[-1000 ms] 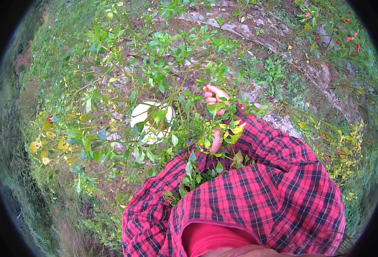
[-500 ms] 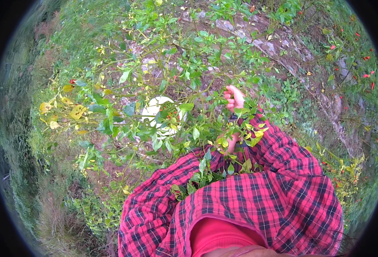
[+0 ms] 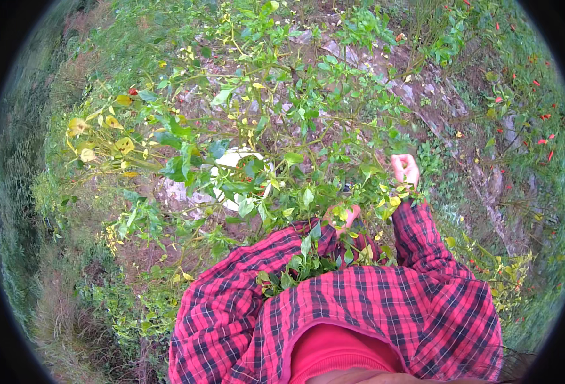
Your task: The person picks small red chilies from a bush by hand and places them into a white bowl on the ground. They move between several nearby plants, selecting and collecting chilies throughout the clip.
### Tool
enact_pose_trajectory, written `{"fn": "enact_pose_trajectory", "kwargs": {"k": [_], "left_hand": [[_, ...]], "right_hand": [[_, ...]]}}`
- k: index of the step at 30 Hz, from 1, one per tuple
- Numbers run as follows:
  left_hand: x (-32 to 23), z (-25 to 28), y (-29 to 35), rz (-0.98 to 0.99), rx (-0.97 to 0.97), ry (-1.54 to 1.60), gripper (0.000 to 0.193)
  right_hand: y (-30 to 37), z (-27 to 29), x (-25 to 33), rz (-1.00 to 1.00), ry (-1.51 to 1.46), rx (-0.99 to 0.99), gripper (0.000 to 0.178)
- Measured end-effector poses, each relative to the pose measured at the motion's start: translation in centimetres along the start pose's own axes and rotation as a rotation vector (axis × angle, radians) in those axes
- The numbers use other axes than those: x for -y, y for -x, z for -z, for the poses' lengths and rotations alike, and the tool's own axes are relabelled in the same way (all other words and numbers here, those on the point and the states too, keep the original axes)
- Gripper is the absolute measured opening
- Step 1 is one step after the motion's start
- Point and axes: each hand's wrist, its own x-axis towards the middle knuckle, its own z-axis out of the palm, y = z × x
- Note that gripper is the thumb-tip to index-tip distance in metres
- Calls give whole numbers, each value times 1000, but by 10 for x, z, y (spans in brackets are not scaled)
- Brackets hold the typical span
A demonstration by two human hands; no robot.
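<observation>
My right hand (image 3: 405,170) is raised at the right edge of the pepper plant (image 3: 308,125), its fingers curled into a pinch beside thin stems. Whatever sits between those fingertips is too small to make out. Lower and to the left, my left hand (image 3: 344,216) is in the foliage close to my chest. Leaves cover most of its fingers, so its grip does not show. Left of both hands, a white round container (image 3: 234,157) shows through the branches, with green and some red inside it.
Leafy branches spread in front of me and some press against my plaid shirt (image 3: 359,288). Yellowed leaves (image 3: 124,146) hang at the left. More plants with red peppers (image 3: 545,116) stand at the far right, past a strip of pale ground sheet (image 3: 449,131).
My right hand has moved to the right and slightly nearer, away from the middle of the plant. My left hand stays about where it was among the leaves.
</observation>
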Motion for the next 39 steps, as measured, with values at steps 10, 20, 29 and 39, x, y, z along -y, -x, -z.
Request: {"fn": "enact_pose_trajectory", "kwargs": {"k": [10, 20, 29, 39], "left_hand": [[11, 3, 0, -6, 2, -48, 16], [14, 5, 0, -10, 30, -102, 17], [16, 7, -6, -7, 57, -130, 18], [13, 6, -10, -17, 74, -146, 20]], "right_hand": [[-5, 78, 232, -26, -903, 456, 27], [18, -90, 269, -89, -608, 1104, 18], [-3, -102, 198, 555, 153, 347, 20], [14, -130, 220, 742, 454, 368, 27]]}}
